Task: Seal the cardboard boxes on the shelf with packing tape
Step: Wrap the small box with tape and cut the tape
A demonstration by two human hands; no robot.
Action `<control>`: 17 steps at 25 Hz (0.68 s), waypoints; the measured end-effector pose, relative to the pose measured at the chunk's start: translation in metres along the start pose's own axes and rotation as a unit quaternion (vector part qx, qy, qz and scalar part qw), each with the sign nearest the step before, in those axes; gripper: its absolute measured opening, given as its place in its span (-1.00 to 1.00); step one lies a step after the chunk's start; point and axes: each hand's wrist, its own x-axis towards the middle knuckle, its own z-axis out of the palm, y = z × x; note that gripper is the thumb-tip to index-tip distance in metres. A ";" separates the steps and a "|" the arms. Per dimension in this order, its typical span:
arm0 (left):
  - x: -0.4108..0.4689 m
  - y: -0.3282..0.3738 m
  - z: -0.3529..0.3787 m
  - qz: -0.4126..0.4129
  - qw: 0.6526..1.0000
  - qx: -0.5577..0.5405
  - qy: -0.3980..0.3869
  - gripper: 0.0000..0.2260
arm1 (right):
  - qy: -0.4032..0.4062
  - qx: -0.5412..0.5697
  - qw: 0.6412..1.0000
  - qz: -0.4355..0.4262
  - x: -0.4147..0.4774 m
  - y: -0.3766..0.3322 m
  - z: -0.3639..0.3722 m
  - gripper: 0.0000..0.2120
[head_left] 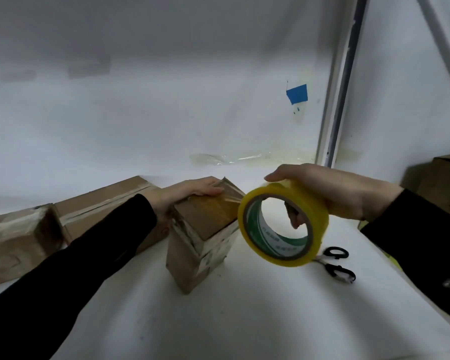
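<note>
A small upright cardboard box [205, 237] stands in the middle of the white shelf [244, 307], its edges covered in old tape. My left hand [190, 192] lies flat along the box's far top edge, fingers straight. My right hand [330, 193] grips a yellow roll of packing tape [281, 227] just right of the box, thumb inside the core and fingers over the top. A clear strip of tape runs from the roll onto the box's top face.
Two taped cardboard boxes, a flat one [107, 203] and a smaller one [18, 235], lie at the left behind my left arm. Black-handled scissors [338, 263] lie on the shelf right of the roll. Another box [444, 178] sits far right beyond a metal upright [338, 100].
</note>
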 end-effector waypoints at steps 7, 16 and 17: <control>0.007 -0.035 -0.051 -0.062 0.986 -0.149 0.034 -0.58 | -0.022 -0.153 0.984 0.089 0.015 0.031 0.071 -0.56; 0.013 -0.006 -0.081 -0.139 0.989 0.048 -0.021 -0.53 | 0.081 -0.017 0.996 0.014 0.056 0.042 0.101 -0.65; 0.013 -0.004 -0.082 -0.133 0.988 0.078 -0.003 -0.51 | 0.081 -0.009 0.997 0.020 0.063 0.043 0.104 -0.64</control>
